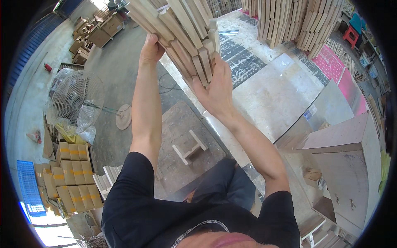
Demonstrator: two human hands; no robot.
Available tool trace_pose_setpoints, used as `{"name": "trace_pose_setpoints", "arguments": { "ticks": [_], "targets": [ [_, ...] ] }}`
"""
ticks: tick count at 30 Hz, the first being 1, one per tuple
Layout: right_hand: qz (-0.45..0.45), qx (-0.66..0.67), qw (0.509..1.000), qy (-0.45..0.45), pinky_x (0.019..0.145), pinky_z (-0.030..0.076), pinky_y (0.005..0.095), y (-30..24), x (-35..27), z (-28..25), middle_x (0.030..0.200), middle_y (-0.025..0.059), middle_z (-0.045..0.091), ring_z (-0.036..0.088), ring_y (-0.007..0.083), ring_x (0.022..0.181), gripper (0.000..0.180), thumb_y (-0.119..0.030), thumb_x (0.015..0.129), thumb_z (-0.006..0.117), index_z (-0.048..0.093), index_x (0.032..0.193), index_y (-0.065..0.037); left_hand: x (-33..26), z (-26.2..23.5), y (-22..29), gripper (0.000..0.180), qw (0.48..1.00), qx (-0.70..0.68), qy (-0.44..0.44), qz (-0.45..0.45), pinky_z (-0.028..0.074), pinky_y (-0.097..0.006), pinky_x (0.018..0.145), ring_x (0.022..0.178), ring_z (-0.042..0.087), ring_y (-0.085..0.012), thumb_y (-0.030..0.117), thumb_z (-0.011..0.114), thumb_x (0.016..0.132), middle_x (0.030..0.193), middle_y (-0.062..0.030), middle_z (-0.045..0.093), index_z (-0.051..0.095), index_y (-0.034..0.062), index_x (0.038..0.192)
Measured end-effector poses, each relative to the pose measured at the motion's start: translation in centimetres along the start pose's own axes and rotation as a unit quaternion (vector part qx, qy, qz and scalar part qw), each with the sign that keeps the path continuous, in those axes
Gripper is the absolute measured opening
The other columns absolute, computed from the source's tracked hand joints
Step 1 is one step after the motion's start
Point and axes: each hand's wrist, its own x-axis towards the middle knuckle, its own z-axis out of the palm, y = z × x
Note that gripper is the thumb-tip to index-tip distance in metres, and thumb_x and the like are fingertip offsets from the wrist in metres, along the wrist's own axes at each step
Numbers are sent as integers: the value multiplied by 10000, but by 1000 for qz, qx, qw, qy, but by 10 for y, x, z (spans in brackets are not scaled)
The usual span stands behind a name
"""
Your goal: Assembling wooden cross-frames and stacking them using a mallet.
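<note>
Across the room, the person's left hand (152,48) clamps the left side of a bundle of wooden strips (182,39), the right hand (217,84) its near end. The bundle is out in front, by the worktop (213,120) edge; whether they touch, I can't tell. A blue-and-white label (310,112) beyond is too small to read; orange tape bands the cartons (84,170).

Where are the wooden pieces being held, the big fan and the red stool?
Wooden pieces (180,34), head view: a strip mid-stack.
Fan (77,100), head view: its wire cage.
Red stool (352,32), head view: its seat.
</note>
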Motion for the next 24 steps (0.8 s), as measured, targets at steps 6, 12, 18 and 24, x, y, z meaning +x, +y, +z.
{"name": "trace_pose_setpoints", "arguments": {
  "ticks": [6, 12, 18, 24],
  "targets": [
    [-93, -32, 993, 61, 1003, 397, 487, 1, 57, -29, 1217, 254, 529, 473, 408, 1135, 603, -189, 816, 720, 488, 1311, 67, -3, 6, 10, 1119, 1000, -17, 9, -6, 458, -433, 1110, 1344, 522, -274, 612, 849, 730, 1441, -115, 534, 331, 24, 1529],
    [-133, -26, 990, 44, 989, 430, 436, -1, 97, -28, 1206, 195, 574, 506, 364, 1149, 575, -274, 822, 772, 565, 1262, 32, -2, 8, 17, 1057, 999, 8, -32, -28, 400, -509, 1156, 1384, 492, -299, 676, 816, 715, 1479, -102, 542, 445, 80, 1506],
    [-69, 60, 996, 8, 998, 425, 454, -6, 109, -26, 1224, 216, 543, 464, 372, 1191, 686, -389, 782, 817, 543, 1236, 47, 0, 6, 24, 1076, 998, 10, -57, -40, 426, -483, 1134, 1355, 516, -289, 655, 831, 724, 1464, -105, 538, 405, 60, 1513],
    [-58, -21, 998, -15, 1017, 439, 464, -27, 127, -17, 1266, 259, 513, 472, 395, 1200, 913, -543, 753, 832, 486, 1288, 111, -2, 24, 33, 1157, 996, 27, -58, -56, 456, -452, 1102, 1320, 541, -271, 657, 869, 668, 1410, -112, 557, 379, 37, 1512]
  ]
}}
